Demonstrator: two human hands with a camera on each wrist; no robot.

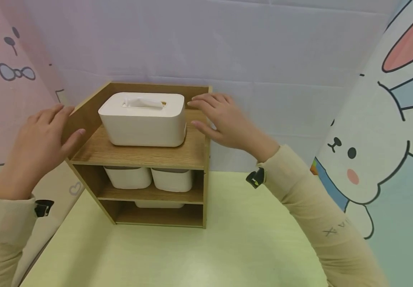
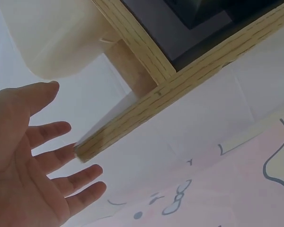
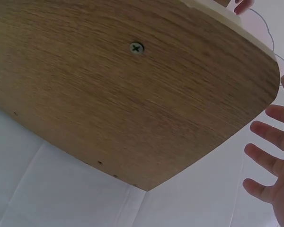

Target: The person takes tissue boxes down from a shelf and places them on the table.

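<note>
A white tissue box (image 1: 145, 130) with a tissue in its slot sits on the top board of a wooden desktop shelf (image 1: 138, 156). Beside the shelf's left panel is my left hand (image 1: 45, 145), fingers loosely extended and holding nothing. In the left wrist view this hand (image 2: 26, 165) has its fingers spread around the panel's end; contact cannot be made out. Over the right panel hovers my right hand (image 1: 224, 119), fingers extended toward the tissue box with a gap between. The right wrist view puts that hand (image 3: 281, 156) by the panel's edge, apart from the screw (image 3: 137, 48).
Two white bins (image 1: 129, 178) fill much of the middle tier, and another white container (image 1: 159, 204) stands in the bottom tier. The shelf rests on a pale yellow-green table (image 1: 156, 255). Behind hangs a whitish cloth (image 1: 282, 103); rabbit-printed cloth (image 1: 382, 159) is at the right.
</note>
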